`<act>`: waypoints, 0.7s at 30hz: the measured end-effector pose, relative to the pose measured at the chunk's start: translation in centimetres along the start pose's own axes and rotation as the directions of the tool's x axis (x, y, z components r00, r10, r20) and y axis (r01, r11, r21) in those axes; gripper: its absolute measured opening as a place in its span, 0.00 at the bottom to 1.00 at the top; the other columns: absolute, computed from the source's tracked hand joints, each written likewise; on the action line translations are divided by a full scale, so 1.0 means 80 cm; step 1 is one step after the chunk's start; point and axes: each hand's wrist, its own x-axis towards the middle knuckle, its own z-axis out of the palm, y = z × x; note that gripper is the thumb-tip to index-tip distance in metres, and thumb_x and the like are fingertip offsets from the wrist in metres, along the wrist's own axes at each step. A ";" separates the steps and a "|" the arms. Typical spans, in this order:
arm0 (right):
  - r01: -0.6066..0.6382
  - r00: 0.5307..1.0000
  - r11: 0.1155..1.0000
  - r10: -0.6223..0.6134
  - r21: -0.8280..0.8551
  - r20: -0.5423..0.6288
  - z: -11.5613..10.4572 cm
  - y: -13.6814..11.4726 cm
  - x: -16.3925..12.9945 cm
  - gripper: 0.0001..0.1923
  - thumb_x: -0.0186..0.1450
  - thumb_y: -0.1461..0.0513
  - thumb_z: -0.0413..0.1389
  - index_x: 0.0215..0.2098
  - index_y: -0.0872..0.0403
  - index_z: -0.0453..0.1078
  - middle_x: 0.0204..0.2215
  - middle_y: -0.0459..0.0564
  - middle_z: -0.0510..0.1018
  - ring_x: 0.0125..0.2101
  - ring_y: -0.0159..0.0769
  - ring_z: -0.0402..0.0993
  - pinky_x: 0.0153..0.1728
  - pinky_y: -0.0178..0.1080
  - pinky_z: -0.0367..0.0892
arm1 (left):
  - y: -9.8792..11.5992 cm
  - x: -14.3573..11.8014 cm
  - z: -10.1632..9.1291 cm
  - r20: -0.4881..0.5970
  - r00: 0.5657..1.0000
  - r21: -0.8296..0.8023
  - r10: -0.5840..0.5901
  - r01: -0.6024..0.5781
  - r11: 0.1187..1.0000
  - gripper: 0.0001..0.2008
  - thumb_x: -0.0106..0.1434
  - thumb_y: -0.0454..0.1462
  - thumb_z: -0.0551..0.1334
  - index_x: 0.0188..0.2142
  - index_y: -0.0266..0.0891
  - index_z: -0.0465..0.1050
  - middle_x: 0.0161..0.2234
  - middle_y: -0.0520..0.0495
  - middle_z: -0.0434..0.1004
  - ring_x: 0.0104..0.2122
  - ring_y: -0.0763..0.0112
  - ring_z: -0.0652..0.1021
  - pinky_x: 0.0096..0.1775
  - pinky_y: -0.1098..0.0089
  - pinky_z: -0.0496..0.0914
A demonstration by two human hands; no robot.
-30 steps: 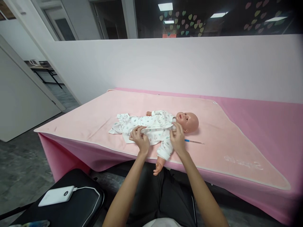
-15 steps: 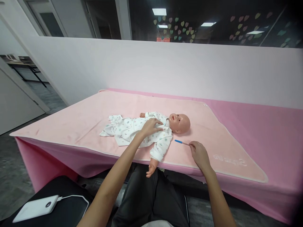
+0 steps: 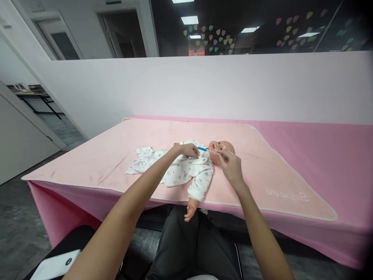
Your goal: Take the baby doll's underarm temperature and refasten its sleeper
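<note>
the doll point(image 3: 189, 171) lies face up on the peach blanket point(image 3: 279, 167) spread over the worktop point(image 3: 329, 155). a slim blue-ended stick point(image 3: 208, 150) is above the doll's neck, its far end pinched between the closed fingers of the right hand point(image 3: 232, 167), beside the doll's head. the left hand point(image 3: 189, 150) is at the doll's chest, fingers curled; whether they grip clothing, i cannot tell.

A dark window point(image 3: 262, 15) at the upper right is above the white wall point(image 3: 204, 89); grey floor point(image 3: 20, 221) is lower left.
</note>
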 end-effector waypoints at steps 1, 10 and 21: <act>-0.017 1.000 1.000 0.018 0.016 -0.011 0.005 -0.002 0.004 0.11 0.61 0.60 0.50 0.35 0.53 0.73 0.33 0.50 0.78 0.33 0.38 0.74 0.34 0.39 0.67 | -0.001 -0.002 0.001 0.001 1.000 0.007 0.022 -0.022 1.000 0.11 0.37 0.34 0.69 0.25 0.37 0.75 0.21 0.53 0.71 0.21 0.76 0.68 0.25 0.75 0.61; -0.135 0.989 0.983 0.141 0.127 -0.044 0.016 0.002 0.017 0.08 0.58 0.56 0.54 0.31 0.52 0.68 0.30 0.48 0.77 0.27 0.35 0.73 0.29 0.36 0.68 | -0.009 -0.009 -0.013 -0.037 0.998 -0.232 0.058 -0.065 0.971 0.08 0.43 0.36 0.67 0.22 0.34 0.71 0.19 0.52 0.67 0.21 0.78 0.67 0.24 0.75 0.62; 0.042 0.987 0.980 -0.010 -0.193 0.160 0.111 0.014 0.073 0.07 0.60 0.67 0.52 0.37 0.54 0.65 0.26 0.49 0.76 0.26 0.36 0.71 0.27 0.36 0.62 | 0.011 -0.018 -0.038 -0.273 0.962 -0.458 0.028 -0.155 0.875 0.03 0.51 0.32 0.63 0.26 0.35 0.68 0.19 0.54 0.63 0.16 0.82 0.62 0.20 0.76 0.54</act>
